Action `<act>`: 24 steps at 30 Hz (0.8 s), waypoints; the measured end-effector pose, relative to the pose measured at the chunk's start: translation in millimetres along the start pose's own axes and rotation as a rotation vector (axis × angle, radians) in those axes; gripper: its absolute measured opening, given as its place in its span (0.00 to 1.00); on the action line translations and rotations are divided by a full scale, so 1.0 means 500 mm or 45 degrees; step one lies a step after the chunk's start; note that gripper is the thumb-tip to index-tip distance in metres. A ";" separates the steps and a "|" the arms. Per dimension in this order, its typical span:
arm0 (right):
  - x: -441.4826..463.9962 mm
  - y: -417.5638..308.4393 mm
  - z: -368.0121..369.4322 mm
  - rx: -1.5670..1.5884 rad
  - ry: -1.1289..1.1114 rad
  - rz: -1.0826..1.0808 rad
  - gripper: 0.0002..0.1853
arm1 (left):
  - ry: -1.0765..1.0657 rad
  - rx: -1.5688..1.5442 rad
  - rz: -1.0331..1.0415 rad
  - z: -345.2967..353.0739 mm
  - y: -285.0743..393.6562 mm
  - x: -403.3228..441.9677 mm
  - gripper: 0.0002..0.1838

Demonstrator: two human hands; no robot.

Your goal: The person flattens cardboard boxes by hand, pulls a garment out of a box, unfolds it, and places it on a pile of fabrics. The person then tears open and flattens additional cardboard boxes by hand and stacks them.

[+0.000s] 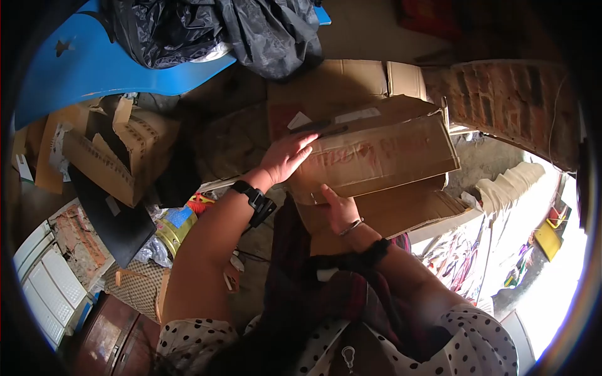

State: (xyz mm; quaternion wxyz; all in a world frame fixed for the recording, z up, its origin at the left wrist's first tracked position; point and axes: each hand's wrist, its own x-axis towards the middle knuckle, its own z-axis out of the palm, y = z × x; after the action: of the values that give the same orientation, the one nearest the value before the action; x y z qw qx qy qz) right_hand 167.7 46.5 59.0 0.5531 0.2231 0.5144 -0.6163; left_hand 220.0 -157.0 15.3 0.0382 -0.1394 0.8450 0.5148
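A long brown cardboard box with faded red lettering lies tilted in front of me, its lower flap hanging loose. My left hand rests on its upper left end, fingers stretched out over the top edge. At the lower left edge, my right hand grips the cardboard box, thumb on the lettered side. The rest of that hand's fingers are hidden behind the cardboard. Strips of pale tape show on the box's upper side. More flat cardboard stands behind it.
Opened cardboard boxes and a black panel are at the left. Black plastic bags sit on a blue surface at the top. A brick piece is at the upper right. A brown case stands at the lower left.
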 end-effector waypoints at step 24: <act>0.120 -0.301 0.076 -1.950 -0.291 -0.530 0.26 | -0.015 -1.485 -0.244 -0.051 0.031 -0.026 0.38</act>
State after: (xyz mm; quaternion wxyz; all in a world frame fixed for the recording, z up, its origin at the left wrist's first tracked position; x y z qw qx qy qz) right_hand 24.4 -35.6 80.7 0.4755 -0.3836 0.7655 -0.2018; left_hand 230.2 -169.9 43.4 0.0062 -0.2104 0.4056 0.8895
